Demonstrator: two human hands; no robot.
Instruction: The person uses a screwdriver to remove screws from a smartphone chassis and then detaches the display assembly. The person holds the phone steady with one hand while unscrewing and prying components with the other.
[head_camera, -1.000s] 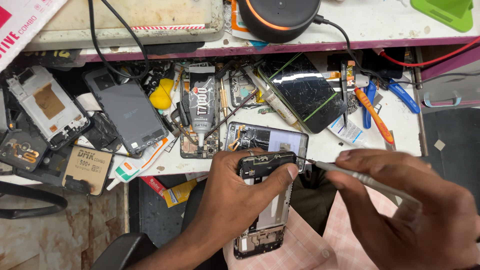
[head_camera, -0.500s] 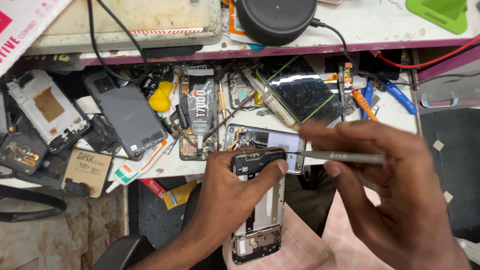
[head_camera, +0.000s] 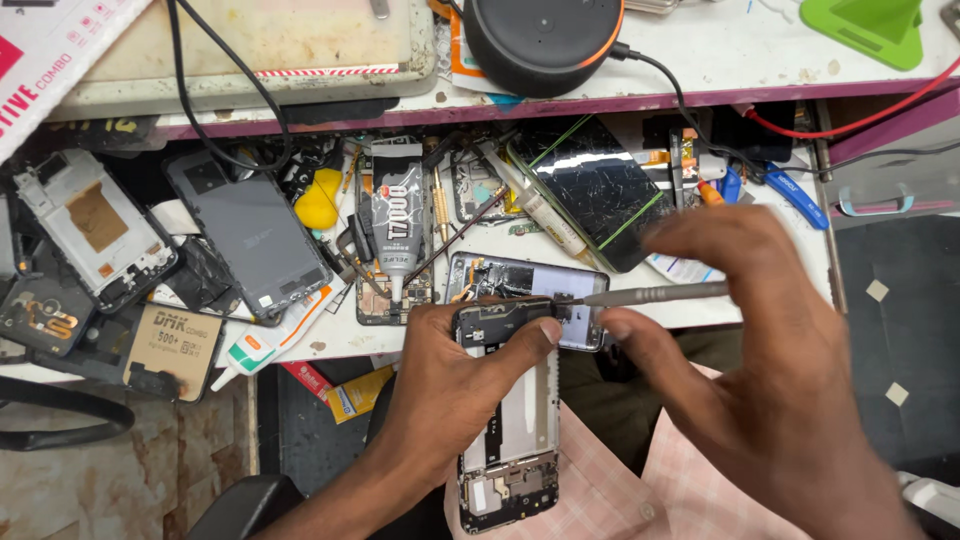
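Head view: an opened smartphone (head_camera: 508, 410), its back cover off and its circuit boards and bare frame exposed, is held upright over the person's lap at the near edge of a cluttered repair bench (head_camera: 700, 45). The left hand (head_camera: 450, 400) grasps the phone from the left side, fingers wrapped behind it and the thumb pressed across the top board. The right hand (head_camera: 770, 370) pinches a slim metal screwdriver (head_camera: 650, 295) between thumb and fingertips, its tip set on the phone's upper right corner. Judging by the uncovered interior, the disassembly looks well under way, though the top and bottom boards remain seated in the frame, so work on the upper section appears unfinished. On the bench just beyond lie another opened handset (head_camera: 530, 285), a cracked black screen panel (head_camera: 595, 190), a tube of adhesive (head_camera: 397, 215), a grey back cover (head_camera: 250, 235) and a round black speaker (head_camera: 545, 40).
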